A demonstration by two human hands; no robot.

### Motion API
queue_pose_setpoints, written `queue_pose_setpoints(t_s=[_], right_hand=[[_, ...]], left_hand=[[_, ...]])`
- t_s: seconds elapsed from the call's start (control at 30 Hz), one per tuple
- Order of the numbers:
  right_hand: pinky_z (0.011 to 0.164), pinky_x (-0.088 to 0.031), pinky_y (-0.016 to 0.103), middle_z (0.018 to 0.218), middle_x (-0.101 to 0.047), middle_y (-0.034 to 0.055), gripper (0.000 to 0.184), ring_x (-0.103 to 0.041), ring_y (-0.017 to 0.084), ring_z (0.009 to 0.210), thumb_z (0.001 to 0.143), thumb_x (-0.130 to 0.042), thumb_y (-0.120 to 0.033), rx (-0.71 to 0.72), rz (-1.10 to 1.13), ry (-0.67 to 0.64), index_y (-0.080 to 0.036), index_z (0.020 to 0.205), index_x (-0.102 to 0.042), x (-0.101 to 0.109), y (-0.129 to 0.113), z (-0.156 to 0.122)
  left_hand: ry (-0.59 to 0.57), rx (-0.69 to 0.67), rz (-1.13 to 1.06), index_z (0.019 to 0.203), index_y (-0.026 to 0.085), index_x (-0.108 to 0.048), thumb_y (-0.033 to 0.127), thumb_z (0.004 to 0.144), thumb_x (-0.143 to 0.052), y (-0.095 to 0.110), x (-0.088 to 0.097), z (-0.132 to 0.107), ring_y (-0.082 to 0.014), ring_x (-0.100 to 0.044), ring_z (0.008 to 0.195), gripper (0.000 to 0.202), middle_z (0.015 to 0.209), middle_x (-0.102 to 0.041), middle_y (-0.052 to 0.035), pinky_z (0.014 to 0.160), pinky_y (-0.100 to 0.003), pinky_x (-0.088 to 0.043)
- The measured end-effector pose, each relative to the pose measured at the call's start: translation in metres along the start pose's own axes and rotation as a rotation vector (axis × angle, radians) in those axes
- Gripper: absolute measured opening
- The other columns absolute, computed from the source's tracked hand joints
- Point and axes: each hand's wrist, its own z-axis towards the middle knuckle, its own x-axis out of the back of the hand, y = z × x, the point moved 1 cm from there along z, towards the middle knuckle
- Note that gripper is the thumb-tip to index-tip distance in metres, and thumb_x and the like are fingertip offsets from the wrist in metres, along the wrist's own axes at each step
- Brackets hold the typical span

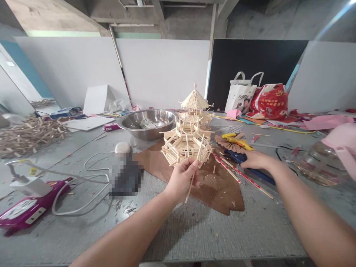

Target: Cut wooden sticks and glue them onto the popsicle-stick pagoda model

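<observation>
Probably a craft workshop: concrete ceiling (180, 18), partition boards (161, 70), stick heap (30, 133), pagoda model (187, 142) on cluttered worktable (194, 230).

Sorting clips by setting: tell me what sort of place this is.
Probably a hobby craft workbench in a bare, unfinished room: a pagoda model of thin sticks, a heap of loose sticks on the grey table, paper scraps, and the left hand holding one stick.

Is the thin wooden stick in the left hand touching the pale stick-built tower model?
Cannot tell. In the head view the stick, pinched in the left hand, overlaps the lower tier of the tower model; one view hides any contact or gap.
</observation>
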Motion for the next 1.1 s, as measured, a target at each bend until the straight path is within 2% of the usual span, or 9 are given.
queue_pose_setpoints(t_s=[0.07, 0.13, 0.27, 0.4, 0.5, 0.57, 0.8, 0.97, 1.1], right_hand=[[0.043, -0.035, 0.025, 0.065, -0.06, 0.0047, 0.038, -0.054, 0.017, 0.05, 0.057, -0.056, -0.028, -0.039, 0.0, -0.133, -0.019, 0.093, -0.06, 0.011, -0.006, -0.003], [0.046, -0.037, 0.025, 0.072, -0.061, 0.005, 0.039, -0.056, 0.018, 0.057, 0.056, -0.054, -0.023, -0.011, 0.026, -0.134, -0.021, 0.094, -0.059, 0.024, -0.017, -0.007], [0.064, -0.041, 0.028, 0.094, -0.06, 0.0079, 0.044, -0.056, 0.021, 0.08, 0.056, -0.051, -0.021, 0.063, 0.035, -0.012, -0.018, 0.1, -0.054, 0.045, -0.042, -0.018], [0.077, -0.038, 0.031, 0.105, -0.054, 0.0093, 0.049, -0.051, 0.023, 0.094, 0.06, -0.048, -0.022, 0.177, 0.018, 0.174, -0.017, 0.109, -0.048, 0.048, -0.067, -0.028], [0.077, -0.039, 0.034, 0.104, -0.055, 0.0089, 0.05, -0.052, 0.024, 0.092, 0.064, -0.048, -0.025, 0.231, 0.046, 0.31, -0.018, 0.113, -0.043, 0.044, -0.081, -0.031], [0.075, -0.039, 0.034, 0.101, -0.056, 0.0088, 0.046, -0.052, 0.024, 0.09, 0.066, -0.048, -0.026, 0.253, 0.075, 0.337, -0.018, 0.111, -0.043, 0.039, -0.087, -0.03], [0.073, -0.039, 0.032, 0.099, -0.058, 0.0072, 0.044, -0.053, 0.023, 0.09, 0.065, -0.05, -0.026, 0.305, 0.167, 0.265, -0.02, 0.108, -0.046, 0.032, -0.1, -0.031], [0.071, -0.038, 0.03, 0.097, -0.058, 0.0062, 0.046, -0.054, 0.021, 0.086, 0.064, -0.05, -0.025, 0.317, 0.195, 0.168, -0.021, 0.11, -0.045, 0.03, -0.111, -0.035], [0.071, -0.038, 0.029, 0.096, -0.057, 0.0059, 0.047, -0.053, 0.021, 0.087, 0.064, -0.05, -0.025, 0.354, 0.215, 0.147, -0.02, 0.11, -0.045, 0.026, -0.117, -0.037]], left_hand=[[0.0, 0.003, -0.018, 0.072, 0.015, -0.05, 0.039, 0.066, -0.058, 0.0, -0.001, -0.001, -0.0011, -0.032, 0.029, 0.026, 0.048, -0.039, 0.0078, 0.029, -0.014, -0.022], [0.006, -0.003, -0.023, 0.071, 0.015, -0.05, 0.039, 0.066, -0.058, 0.002, 0.0, -0.001, 0.0002, -0.028, 0.03, 0.025, 0.048, -0.039, 0.0079, 0.029, -0.014, -0.018], [0.027, -0.053, -0.033, 0.069, 0.015, -0.05, 0.039, 0.067, -0.058, 0.006, 0.002, -0.002, 0.0006, -0.026, 0.031, 0.025, 0.047, -0.037, 0.0079, 0.031, -0.014, -0.016], [0.045, -0.09, -0.005, 0.068, 0.015, -0.05, 0.039, 0.066, -0.059, 0.01, 0.004, -0.002, 0.0004, -0.025, 0.032, 0.026, 0.045, -0.036, 0.0079, 0.033, -0.014, -0.016], [0.056, -0.134, 0.031, 0.069, 0.015, -0.051, 0.04, 0.066, -0.059, 0.01, 0.004, -0.002, -0.0001, -0.024, 0.033, 0.026, 0.043, -0.035, 0.008, 0.033, -0.014, -0.017], [0.061, -0.16, 0.055, 0.068, 0.015, -0.051, 0.04, 0.066, -0.058, 0.01, 0.004, -0.002, -0.0003, -0.024, 0.034, 0.027, 0.043, -0.034, 0.0081, 0.033, -0.015, -0.016], [0.034, -0.198, 0.145, 0.068, 0.015, -0.052, 0.039, 0.068, -0.057, 0.009, 0.005, -0.004, -0.0011, -0.027, 0.036, 0.025, 0.045, -0.035, 0.0073, 0.035, -0.015, -0.019], [0.042, -0.19, 0.176, 0.066, 0.015, -0.052, 0.041, 0.066, -0.058, 0.01, 0.003, -0.005, -0.0019, -0.028, 0.036, 0.027, 0.043, -0.036, 0.0071, 0.036, -0.016, -0.019], [0.016, -0.185, 0.19, 0.063, 0.015, -0.051, 0.044, 0.064, -0.059, 0.008, 0.001, -0.006, -0.002, -0.027, 0.036, 0.029, 0.041, -0.035, 0.0075, 0.036, -0.017, -0.019]])
